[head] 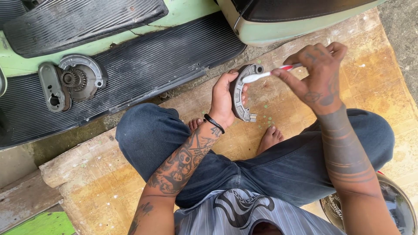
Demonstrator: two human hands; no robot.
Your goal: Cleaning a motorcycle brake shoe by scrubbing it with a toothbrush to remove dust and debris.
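My left hand [224, 101] grips a curved grey metal brake shoe [241, 93], held upright above my crossed legs. My right hand [317, 76] pinches a toothbrush [266, 75] with a white and red handle. Its white head rests against the upper inner edge of the brake shoe. I sit cross-legged in blue jeans on a worn yellowish mat [104, 178].
A grey metal hub assembly with a gear [79, 78] and a second brake shoe [52, 87] lie on the black ribbed rubber floorboard [143, 69] of a pale green scooter. A dark round helmet-like object [398, 209] sits at my lower right.
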